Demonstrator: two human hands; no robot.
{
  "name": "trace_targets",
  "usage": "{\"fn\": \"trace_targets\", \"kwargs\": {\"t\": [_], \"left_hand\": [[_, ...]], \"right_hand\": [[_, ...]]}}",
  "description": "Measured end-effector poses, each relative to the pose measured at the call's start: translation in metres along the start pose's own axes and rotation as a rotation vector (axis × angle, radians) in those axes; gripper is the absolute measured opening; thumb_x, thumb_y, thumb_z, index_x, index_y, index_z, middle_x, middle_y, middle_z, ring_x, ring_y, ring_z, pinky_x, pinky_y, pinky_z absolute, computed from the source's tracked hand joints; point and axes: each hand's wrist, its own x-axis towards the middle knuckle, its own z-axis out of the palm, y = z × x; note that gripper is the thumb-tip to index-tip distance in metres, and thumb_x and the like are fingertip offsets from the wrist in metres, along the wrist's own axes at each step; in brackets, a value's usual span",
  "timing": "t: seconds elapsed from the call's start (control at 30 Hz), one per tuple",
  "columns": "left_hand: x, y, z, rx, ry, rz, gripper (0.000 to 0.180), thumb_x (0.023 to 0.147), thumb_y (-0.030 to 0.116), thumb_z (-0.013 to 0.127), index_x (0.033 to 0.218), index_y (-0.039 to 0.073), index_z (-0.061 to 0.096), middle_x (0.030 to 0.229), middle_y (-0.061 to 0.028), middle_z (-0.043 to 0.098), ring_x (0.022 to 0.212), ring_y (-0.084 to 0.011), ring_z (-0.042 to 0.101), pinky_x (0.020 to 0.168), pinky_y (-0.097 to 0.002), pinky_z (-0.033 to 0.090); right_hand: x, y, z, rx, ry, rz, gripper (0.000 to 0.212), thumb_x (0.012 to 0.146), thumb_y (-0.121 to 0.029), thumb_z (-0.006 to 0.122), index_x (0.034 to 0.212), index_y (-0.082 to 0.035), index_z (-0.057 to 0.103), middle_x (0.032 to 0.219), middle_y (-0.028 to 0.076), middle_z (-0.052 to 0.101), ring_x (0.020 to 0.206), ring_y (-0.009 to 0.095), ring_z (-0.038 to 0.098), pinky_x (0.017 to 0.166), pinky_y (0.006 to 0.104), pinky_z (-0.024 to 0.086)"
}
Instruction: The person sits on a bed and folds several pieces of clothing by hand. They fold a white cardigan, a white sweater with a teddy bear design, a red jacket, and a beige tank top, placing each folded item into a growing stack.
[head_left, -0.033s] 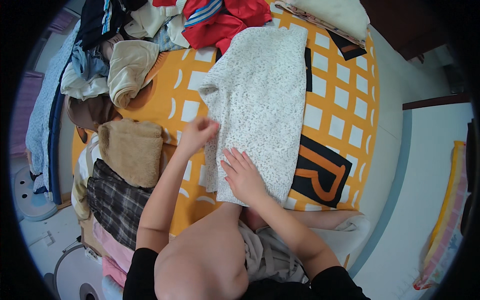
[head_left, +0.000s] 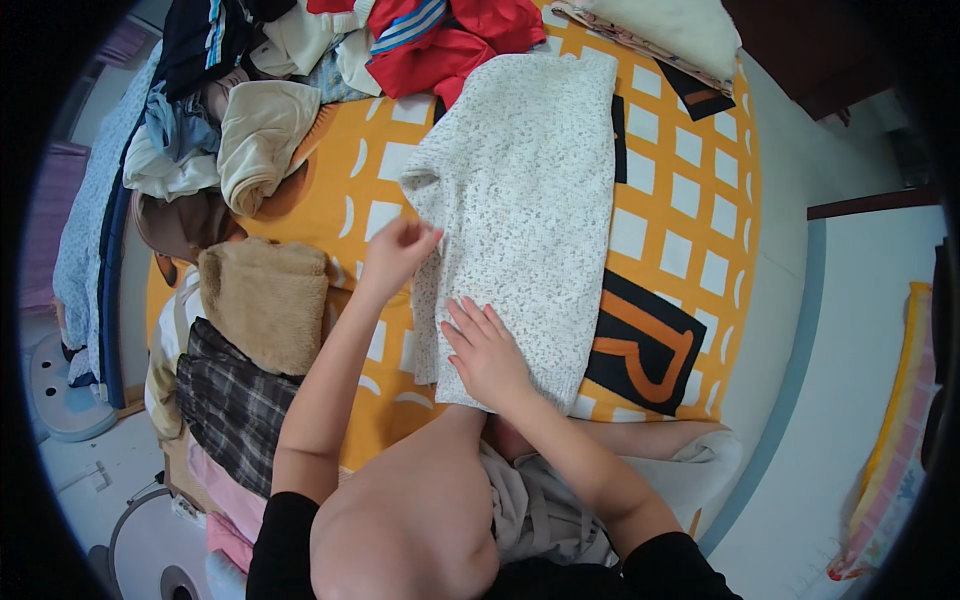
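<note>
A white knit garment flecked with grey (head_left: 525,190), perhaps a sweater, lies folded lengthwise in front of me. Flat on its lower part rests my right hand (head_left: 487,355), open, with the fingers spread a little. At the garment's left edge, my left hand (head_left: 398,258) is closed with thumb and fingertips pinched together. Whether cloth or something small is between those fingertips cannot be made out. Below that hand, a strip of the same knit shows along the left side.
An orange bedspread with white squares (head_left: 672,255) lies under everything. Left of me are a tan fleecy piece (head_left: 265,305) and a dark plaid cloth (head_left: 235,400). Beyond are a rolled cream garment (head_left: 262,140) and a red garment (head_left: 460,45). A folded cream blanket (head_left: 680,35) lies far right.
My left hand has shifted slightly up along the garment's edge, its fingers pinched. The right hand and the garment look the same.
</note>
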Motion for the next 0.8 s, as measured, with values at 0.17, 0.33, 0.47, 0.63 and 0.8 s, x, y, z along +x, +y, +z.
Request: {"fn": "trace_targets", "kwargs": {"t": [0.17,0.33,0.47,0.63,0.8], "left_hand": [[0.051,0.035,0.022,-0.217,0.07,-0.086,0.032,0.08,0.027,0.074,0.085,-0.001,0.059,0.069,-0.0009,0.057,0.057,-0.0065,0.051,0.051,-0.0231,0.04],[0.079,0.038,0.025,-0.507,0.017,0.026,0.033,0.075,0.025,0.078,0.075,0.002,0.054,0.067,-0.0022,0.055,0.052,-0.0083,0.048,0.044,-0.0252,0.035],[0.096,0.027,0.008,-0.334,0.124,-0.115,0.035,0.074,0.028,0.08,0.073,0.001,0.058,0.063,-0.003,0.056,0.052,-0.0102,0.05,0.047,-0.0244,0.037],[0.081,0.018,0.003,0.066,0.234,-0.057,0.04,0.074,0.034,0.078,0.073,-0.001,0.061,0.069,-0.0075,0.059,0.059,-0.0148,0.054,0.054,-0.0276,0.042],[0.062,0.018,0.011,0.823,0.643,0.543,0.044,0.071,0.038,0.077,0.08,-0.004,0.066,0.114,-0.0211,0.055,0.095,-0.0295,0.056,0.076,-0.0396,0.046]], "right_hand": [[0.006,-0.006,0.008,-0.032,-0.015,0.048,0.043,0.081,-0.018,0.063,0.121,-0.003,0.056,0.142,0.012,0.04,0.135,0.027,0.031,0.112,0.043,0.022],[0.005,-0.005,0.008,-0.02,0.007,0.068,0.043,0.081,-0.017,0.063,0.122,-0.004,0.056,0.142,0.011,0.039,0.135,0.026,0.031,0.112,0.0434,0.022],[0.006,-0.004,0.015,-0.05,0.01,0.026,0.043,0.081,-0.017,0.063,0.122,-0.006,0.057,0.143,0.01,0.04,0.135,0.025,0.032,0.112,0.0431,0.022],[0.006,-0.003,0.027,-0.196,-0.028,-0.019,0.043,0.08,-0.018,0.062,0.121,-0.008,0.058,0.141,0.007,0.042,0.134,0.023,0.033,0.113,0.0422,0.021],[0.003,-0.003,0.029,-0.127,-0.028,-0.017,0.039,0.081,-0.012,0.051,0.12,-0.006,0.058,0.144,0.009,0.038,0.137,0.022,0.028,0.115,0.0406,0.014]]}}
